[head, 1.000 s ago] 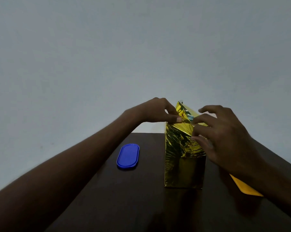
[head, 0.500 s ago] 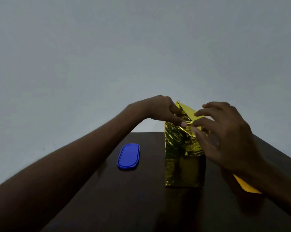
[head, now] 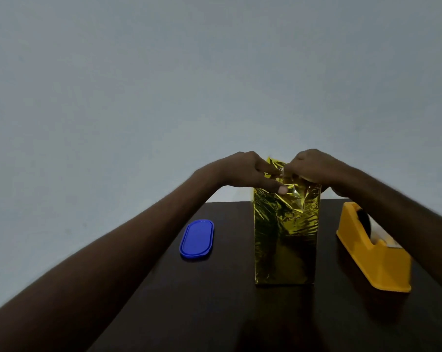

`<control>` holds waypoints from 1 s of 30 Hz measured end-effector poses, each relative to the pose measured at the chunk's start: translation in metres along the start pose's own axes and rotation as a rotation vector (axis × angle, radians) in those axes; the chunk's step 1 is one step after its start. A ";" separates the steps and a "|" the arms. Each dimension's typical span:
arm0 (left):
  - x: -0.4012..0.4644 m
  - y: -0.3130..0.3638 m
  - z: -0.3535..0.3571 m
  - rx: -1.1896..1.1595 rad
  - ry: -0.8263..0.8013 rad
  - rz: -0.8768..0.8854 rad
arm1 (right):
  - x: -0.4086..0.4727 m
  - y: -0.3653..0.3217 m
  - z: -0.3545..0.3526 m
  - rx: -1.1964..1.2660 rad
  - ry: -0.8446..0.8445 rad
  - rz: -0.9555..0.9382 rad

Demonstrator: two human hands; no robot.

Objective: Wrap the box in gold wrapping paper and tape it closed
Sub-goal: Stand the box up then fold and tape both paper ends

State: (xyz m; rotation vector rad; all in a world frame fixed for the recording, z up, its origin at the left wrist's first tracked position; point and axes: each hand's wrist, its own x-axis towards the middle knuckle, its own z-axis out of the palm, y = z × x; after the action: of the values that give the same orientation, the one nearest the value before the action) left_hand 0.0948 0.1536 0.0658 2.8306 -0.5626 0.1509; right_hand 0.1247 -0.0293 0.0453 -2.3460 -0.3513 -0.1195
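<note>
Since a second ago, right hand (head: 313, 166) lifted off the front of the box (head: 285, 240) and moved to its top, uncovering the yellow tape dispenser (head: 374, 257) to the right of the box. Left of the box, lying flat on the dark table (head: 214, 313) and well apart from it: blue oval lid (head: 197, 238). Left hand (head: 250, 171) at the box's top left edge, fingers curled, thumb pressing the gold wrapping paper (head: 278, 217) down against the upper front face, other fingers pinching the crumpled paper peak above. Box upright at the table's middle, fully sheathed in creased gold foil, with a clear shiny patch just below the thumb, possibly tape, hard to tell. Right hand at the box's top right, knuckles up, fingers curled onto the gathered paper and meeting the left hand's fingertips. Dispenser standing near the box's right side, not touching it, partly crossed by the right forearm.
</note>
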 end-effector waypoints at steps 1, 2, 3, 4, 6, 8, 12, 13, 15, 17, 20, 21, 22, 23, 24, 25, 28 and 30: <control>-0.001 -0.001 0.001 -0.023 0.012 -0.001 | 0.000 0.001 -0.002 -0.051 0.033 -0.012; -0.002 -0.002 0.003 -0.039 0.023 -0.001 | -0.005 -0.002 -0.004 -0.064 0.044 0.014; -0.002 -0.002 0.004 -0.052 0.034 0.000 | -0.005 -0.002 -0.005 -0.083 0.031 0.037; -0.002 -0.002 0.007 -0.064 0.050 0.008 | -0.004 0.000 -0.004 -0.033 0.028 0.051; -0.003 -0.002 0.010 -0.076 0.085 0.036 | 0.000 0.003 -0.004 -0.012 0.006 0.018; -0.004 -0.003 0.014 -0.085 0.109 0.060 | 0.001 0.004 -0.003 0.000 0.008 0.041; -0.005 -0.005 0.020 -0.098 0.163 0.071 | -0.007 0.001 -0.003 0.009 -0.018 -0.006; -0.005 -0.005 0.022 -0.092 0.184 0.076 | -0.008 0.001 -0.004 0.037 -0.022 -0.008; -0.009 -0.004 0.025 -0.083 0.207 0.097 | -0.011 0.002 -0.005 0.065 -0.039 0.003; -0.012 -0.004 0.022 -0.099 0.184 0.103 | -0.012 0.002 -0.004 0.071 -0.040 0.007; -0.014 -0.006 0.006 -0.133 0.144 0.058 | -0.015 0.002 -0.004 0.094 -0.041 0.009; -0.015 -0.008 -0.001 -0.140 0.155 0.038 | -0.015 0.002 -0.004 0.092 -0.034 0.012; -0.016 -0.009 -0.009 -0.157 0.173 0.034 | -0.015 0.002 -0.004 0.085 -0.032 0.014; -0.016 -0.011 -0.016 -0.177 0.188 0.040 | -0.015 0.001 -0.004 0.080 -0.036 0.017; -0.016 -0.012 -0.020 -0.194 0.196 0.048 | -0.015 0.000 -0.003 0.075 -0.034 0.017; -0.015 -0.013 -0.023 -0.199 0.196 0.060 | -0.015 0.000 -0.003 0.071 -0.029 0.018; -0.009 -0.011 -0.016 -0.116 0.137 0.074 | -0.014 0.000 -0.003 0.068 -0.018 0.013; -0.005 -0.008 -0.007 -0.075 0.105 0.072 | -0.014 0.001 -0.002 0.069 -0.009 0.011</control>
State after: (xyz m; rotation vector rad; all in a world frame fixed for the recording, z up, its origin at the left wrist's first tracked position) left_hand 0.0933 0.1647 0.0699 2.7128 -0.6329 0.2839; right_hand 0.1114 -0.0343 0.0434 -2.2808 -0.3420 -0.0898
